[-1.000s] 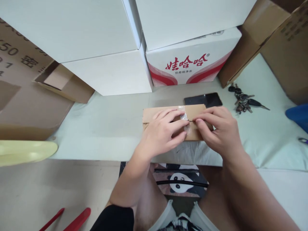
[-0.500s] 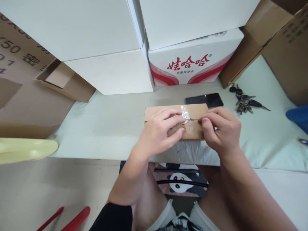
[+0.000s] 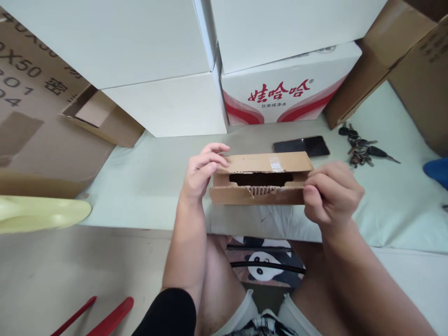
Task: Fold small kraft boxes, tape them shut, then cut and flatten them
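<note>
Head view shows a white carton (image 3: 290, 93) at the back printed in red with "娃哈哈" and a registered mark, and "饮用纯净水" in small characters beneath, over red curved bands. Plain white cartons (image 3: 140, 51) are stacked beside and above it. At the left a flattened brown carton (image 3: 38, 116) bears dark print, partly cut off: "X50", "01", "04" and the character "密". More brown cartons (image 3: 416, 70) stand at the right, their print too blurred to read.

The small cardboard box (image 3: 261, 195) is held just above the near edge of the bench (image 3: 147, 182), which is covered with a pale green cloth. Its two top flaps are parted and a dark gap shows between them; clear tape (image 3: 276, 163) clings to the far flap. The left hand (image 3: 200, 173) curls its fingers on the far flap's left end, and the right hand (image 3: 332, 193) pinches the near flap's right end.

Behind the box lie a black phone (image 3: 301, 146) and a bunch of keys (image 3: 360, 150). Below the bench is a light floor (image 3: 87, 270)
</note>
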Demonstrator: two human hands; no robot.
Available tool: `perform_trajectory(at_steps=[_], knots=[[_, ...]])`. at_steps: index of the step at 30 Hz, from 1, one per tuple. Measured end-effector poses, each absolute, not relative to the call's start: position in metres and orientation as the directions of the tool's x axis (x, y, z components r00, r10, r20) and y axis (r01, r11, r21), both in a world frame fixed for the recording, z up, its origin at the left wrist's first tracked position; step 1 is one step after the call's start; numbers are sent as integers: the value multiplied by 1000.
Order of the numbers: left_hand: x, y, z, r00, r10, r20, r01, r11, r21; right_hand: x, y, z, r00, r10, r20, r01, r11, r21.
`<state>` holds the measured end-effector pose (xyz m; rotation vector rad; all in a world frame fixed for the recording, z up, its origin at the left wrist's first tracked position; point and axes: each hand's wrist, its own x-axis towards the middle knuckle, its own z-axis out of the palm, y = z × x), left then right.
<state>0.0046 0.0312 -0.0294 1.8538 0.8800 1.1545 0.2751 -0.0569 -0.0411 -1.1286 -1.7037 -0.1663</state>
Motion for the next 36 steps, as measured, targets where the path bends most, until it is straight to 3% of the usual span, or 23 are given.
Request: perform_trajectory(at_steps=[3, 7, 14, 18, 29, 36], knots=[[-1, 35, -36, 484, 823, 297, 169, -421, 891, 276, -59, -46, -65, 512, 857, 672, 657, -342], [0, 30, -30, 583, 780, 228, 262, -446, 856, 276, -60, -46, -102, 528, 843, 614, 700, -364], [10, 36, -34, 573, 804, 160, 454, -474, 755, 280, -58, -41, -166, 698, 697, 610, 628, -484], [11, 40, -38, 569, 805, 167, 483, -492, 724, 281, -57, -42, -191, 708, 680, 623, 623, -473], [8, 33, -33, 590, 799, 116, 478, -462, 747, 279, -62, -29, -220, 775, 593, 710, 544, -447], [10, 27, -33, 411, 890, 195, 402, -369, 838, 286, -64, -25, -200, 807, 556, 675, 525, -519]])
